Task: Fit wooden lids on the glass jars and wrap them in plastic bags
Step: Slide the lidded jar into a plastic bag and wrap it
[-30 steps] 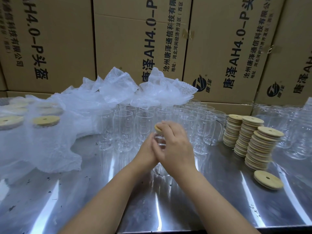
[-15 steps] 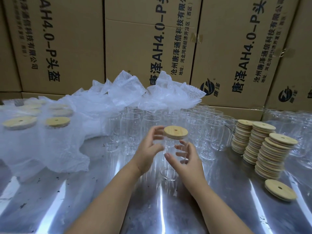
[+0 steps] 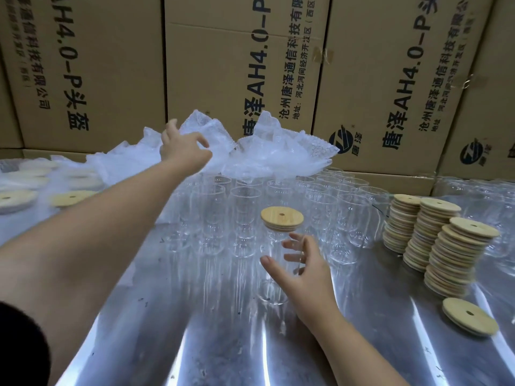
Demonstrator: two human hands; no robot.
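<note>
1. My left hand reaches far out to the pile of plastic bags. My fingers curl over a bag, but I cannot tell if they pinch it.
2. My right hand is right by the jar. Its fingers are spread out and loose, not squeezing.
3. The jar stands up straight on the shiny metal table, just in front of me. A wooden lid sits on top of it.
4. Many empty jars stand in rows behind it.
5. On my right are 3 stacks of lids, and 1 single lid lies flat near them.
6. Big brown boxes stand at the back.
</note>
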